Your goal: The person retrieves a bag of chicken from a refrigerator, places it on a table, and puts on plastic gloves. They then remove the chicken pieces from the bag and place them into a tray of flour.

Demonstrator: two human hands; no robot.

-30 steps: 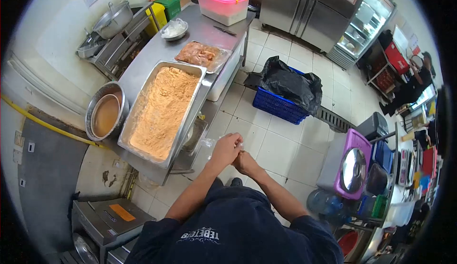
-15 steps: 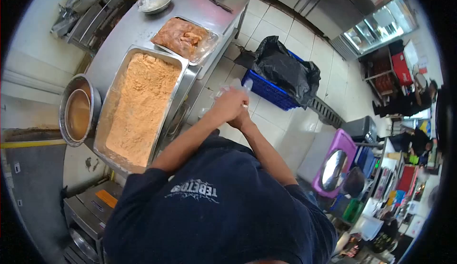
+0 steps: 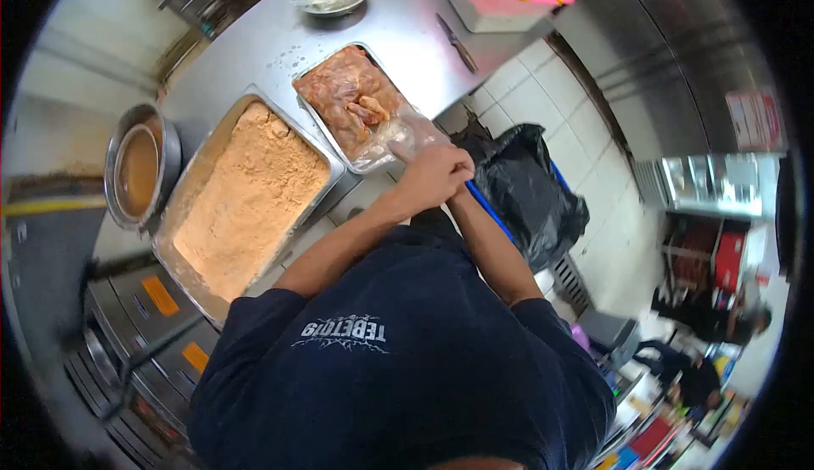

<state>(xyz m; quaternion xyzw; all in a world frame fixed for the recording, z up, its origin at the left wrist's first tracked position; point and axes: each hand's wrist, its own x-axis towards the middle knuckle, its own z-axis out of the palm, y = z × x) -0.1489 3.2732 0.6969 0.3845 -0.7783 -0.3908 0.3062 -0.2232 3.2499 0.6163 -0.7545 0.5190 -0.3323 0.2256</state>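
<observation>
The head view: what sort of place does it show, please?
Probably a commercial kitchen. A steel worktable carries a deep tray of pale orange powder and what looks like raw meat; a lit glass-fronted cabinet stands beyond.

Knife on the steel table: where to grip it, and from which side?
Grip the knife by its handle, from above on the floor-aisle side of the table. It lies flat, handle end nearer that edge and blade pointing inward, so this approach should stay clear of the blade and the pink-lidded container beside it.
</observation>
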